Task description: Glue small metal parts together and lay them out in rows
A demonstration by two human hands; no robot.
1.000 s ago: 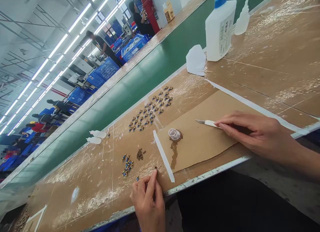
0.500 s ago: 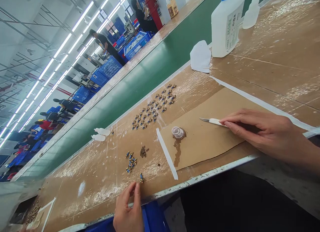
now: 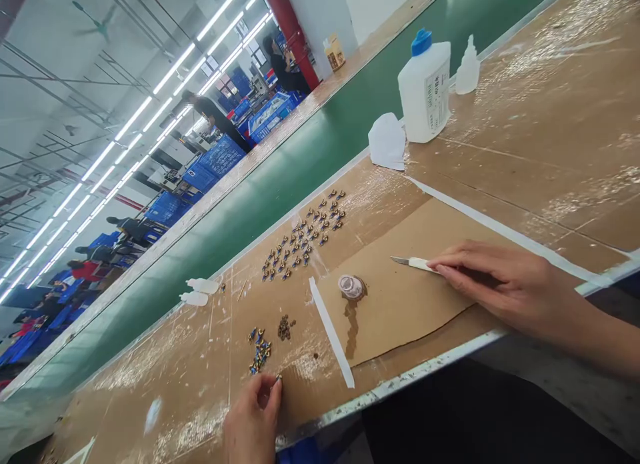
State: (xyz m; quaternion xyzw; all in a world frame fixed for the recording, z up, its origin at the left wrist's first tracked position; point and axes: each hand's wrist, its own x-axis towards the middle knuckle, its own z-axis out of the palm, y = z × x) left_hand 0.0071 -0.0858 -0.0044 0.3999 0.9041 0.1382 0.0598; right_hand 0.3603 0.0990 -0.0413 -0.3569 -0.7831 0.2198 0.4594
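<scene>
My right hand (image 3: 495, 284) pinches the white handle of a small knife (image 3: 415, 263), its blade pointing left above the cardboard sheet (image 3: 415, 304). Near the table's front edge, my left hand (image 3: 254, 414) has thumb and forefinger closed on a small blue-and-gold part (image 3: 279, 379), mostly hidden by the fingertips. Just beyond that hand lies a pile of like blue-and-gold parts (image 3: 260, 352), beside a heap of small brown pieces (image 3: 285, 327). On the cardboard sits a small round dish (image 3: 351, 287) with a whitish top and a brown smear beside it.
Rows of blue-and-gold parts (image 3: 303, 237) lie farther back. A large white bottle (image 3: 425, 91) with a blue cap, a small dropper bottle (image 3: 468, 67) and white paper (image 3: 387, 143) stand at the back right. Two small white bottles (image 3: 197, 292) lie left. People work beyond the green belt (image 3: 280, 177).
My left hand has closed its thumb and forefinger on the lone blue-and-gold part by the edge. My right hand still holds the knife. The view has shifted slightly.
</scene>
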